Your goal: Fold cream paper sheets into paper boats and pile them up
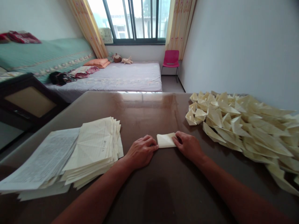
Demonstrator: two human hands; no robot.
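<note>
Here, looking down from my head, I have the small cream folded paper square lying flat on the glossy dark brown wooden table, right between my hands. My left hand has its fingers curled close together, the tips nipping the square's left edge. My right hand pinches the right edge, its fingers bunched and bent.

To my left, near my forearm, sits a thick fanned stack of creased cream paper sheets, partly lying over a flatter layer of grey-white printed pages. To my right, a wide heap of cream folded paper boats spreads along the table by the white wall. Nothing lies between my hands and the square.

Beyond the table are a grey-sheeted bed, a pink plastic chair and a dark-framed window.

The pages carry dense fine print, and the top cream sheet carries a small dark mark; both are too small to read.
</note>
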